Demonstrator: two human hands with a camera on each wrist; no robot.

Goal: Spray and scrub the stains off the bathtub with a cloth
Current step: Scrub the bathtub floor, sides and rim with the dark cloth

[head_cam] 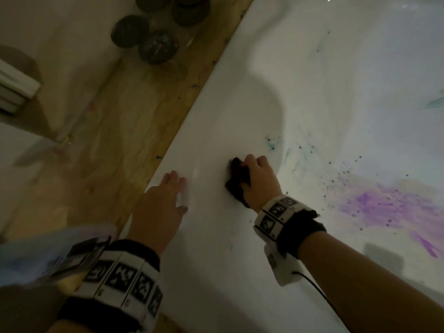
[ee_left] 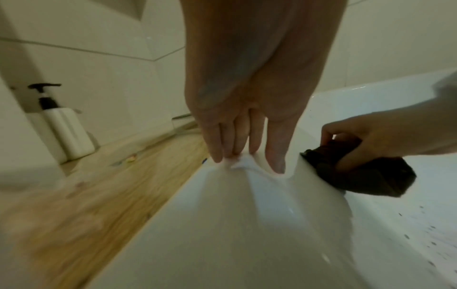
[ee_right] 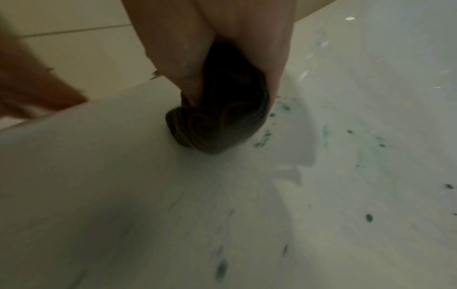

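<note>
Scrubbing the bathtub [head_cam: 216, 236] rim with a dark cloth [head_cam: 236, 180] bunched in the right hand [head_cam: 259, 181].

The right hand's fingers curl round the cloth and press it onto the white rim, just beside the teal specks [head_cam: 271, 144]. The left hand [head_cam: 159, 200] lies flat on the rim near the wooden ledge [head_cam: 125, 131], fingers straight, holding nothing. A purple stain [head_cam: 384, 207] spreads inside the tub, well apart from the cloth. Dark round lids [head_cam: 157, 46] sit on the ledge, and a white pump bottle [ee_left: 65, 127] stands farther along it.
</note>
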